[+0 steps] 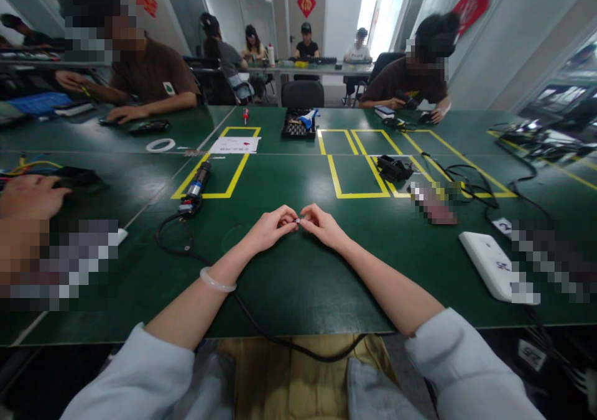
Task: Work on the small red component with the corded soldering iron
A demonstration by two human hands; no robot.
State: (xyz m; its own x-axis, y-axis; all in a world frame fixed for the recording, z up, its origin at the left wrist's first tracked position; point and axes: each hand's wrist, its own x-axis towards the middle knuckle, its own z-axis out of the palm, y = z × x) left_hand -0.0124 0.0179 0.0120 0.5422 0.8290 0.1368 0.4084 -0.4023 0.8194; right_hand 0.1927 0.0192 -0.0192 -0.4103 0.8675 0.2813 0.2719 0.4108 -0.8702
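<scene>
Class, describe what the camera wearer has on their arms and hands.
Pale blue, loose, plain sleeves end near the elbows. A pale, translucent, rounded bangle circles the left wrist. Left hand and right hand are gloveless.

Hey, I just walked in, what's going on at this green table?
A person is holding a tiny piece at the fingertips of the left hand and right hand, over the green table; it's too small to identify. To the left, a corded cylindrical tool lies on the table, unheld. A black tray sits farther ahead, and other people are seated around the room.
</scene>
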